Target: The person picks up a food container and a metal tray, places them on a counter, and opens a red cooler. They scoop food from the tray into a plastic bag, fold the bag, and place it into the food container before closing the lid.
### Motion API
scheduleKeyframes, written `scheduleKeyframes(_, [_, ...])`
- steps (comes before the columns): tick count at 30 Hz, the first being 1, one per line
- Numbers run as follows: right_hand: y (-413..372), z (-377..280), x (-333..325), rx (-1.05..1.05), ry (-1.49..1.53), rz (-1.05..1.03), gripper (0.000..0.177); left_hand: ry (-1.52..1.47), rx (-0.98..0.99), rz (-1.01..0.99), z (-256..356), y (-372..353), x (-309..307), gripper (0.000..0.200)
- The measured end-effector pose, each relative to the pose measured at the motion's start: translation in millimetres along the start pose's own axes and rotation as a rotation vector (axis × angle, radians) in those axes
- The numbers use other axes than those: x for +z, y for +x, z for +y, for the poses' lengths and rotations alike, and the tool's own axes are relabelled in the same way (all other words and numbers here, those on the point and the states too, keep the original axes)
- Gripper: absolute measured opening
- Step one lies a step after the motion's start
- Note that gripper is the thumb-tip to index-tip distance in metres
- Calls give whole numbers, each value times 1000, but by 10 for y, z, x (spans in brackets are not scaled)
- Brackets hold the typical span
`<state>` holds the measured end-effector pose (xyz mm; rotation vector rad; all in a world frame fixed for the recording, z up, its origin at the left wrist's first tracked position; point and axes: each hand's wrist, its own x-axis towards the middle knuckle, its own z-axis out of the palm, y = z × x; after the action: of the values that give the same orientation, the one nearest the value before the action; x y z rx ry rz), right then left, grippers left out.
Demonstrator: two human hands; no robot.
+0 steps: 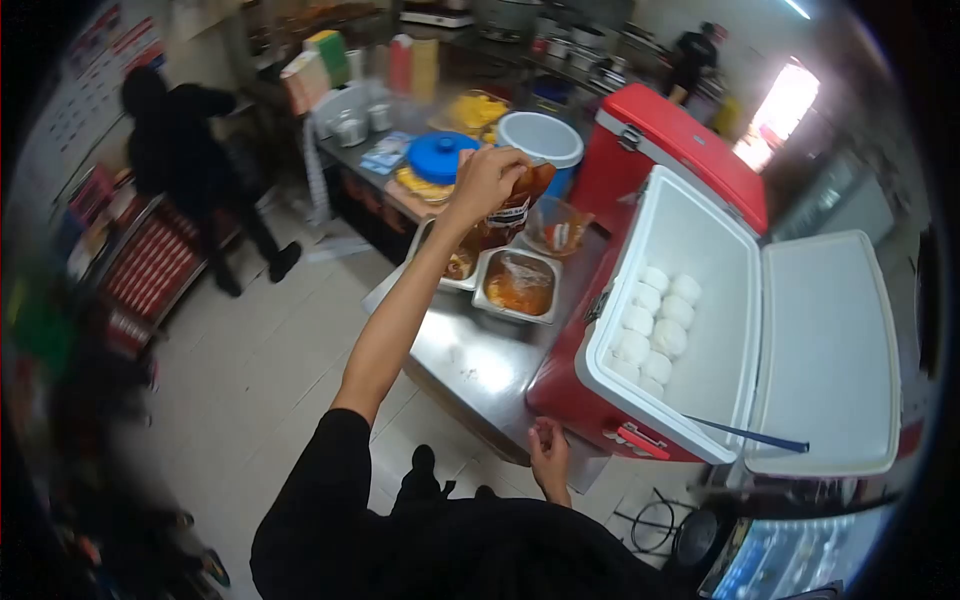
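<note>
My left hand (490,182) is closed on the top of a brown sauce pouch (512,215) with printed white lettering. It holds the pouch up above the metal pans. Below it, a square steel pan (517,284) contains orange-brown sauce and what looks like clear plastic. Another pan (461,265) with brown food is partly hidden behind my left forearm. A clear bowl (556,227) with reddish contents stands behind them. My right hand (549,458) is low beside the steel table's front edge, near the red cooler, its fingers curled in with nothing visible in them.
An open red cooler (640,437) holds several white dough-like balls (669,338), with a dark-handled utensil (760,436) across its rim. A blue-lidded container (440,157) and a white-and-blue bucket (540,140) stand behind. One person (190,160) is at left, another (695,58) at the back.
</note>
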<state>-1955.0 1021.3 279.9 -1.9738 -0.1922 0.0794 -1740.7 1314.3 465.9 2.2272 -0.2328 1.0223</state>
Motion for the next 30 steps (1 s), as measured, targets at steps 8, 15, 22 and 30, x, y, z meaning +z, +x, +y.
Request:
scheduleKeyframes(8, [-616, -273, -112, 262, -167, 439, 20, -102, -231, -8, -444, 545, 1387, 16])
scheduleKeyframes(15, [-1590, 232, -392, 574, -358, 655, 24, -3, -385, -329, -1081, 118, 2388, 23])
scheduleKeyframes(22, [-2857, 1588, -598, 961, -400, 713, 20, -599, -199, 613, 1969, -748, 641, 23])
scheduleKeyframes(30, [-2789, 3012, -2333, 855, 5, 1019, 18, -1111, 356, -1379, 4451, -3105, 3059, 19])
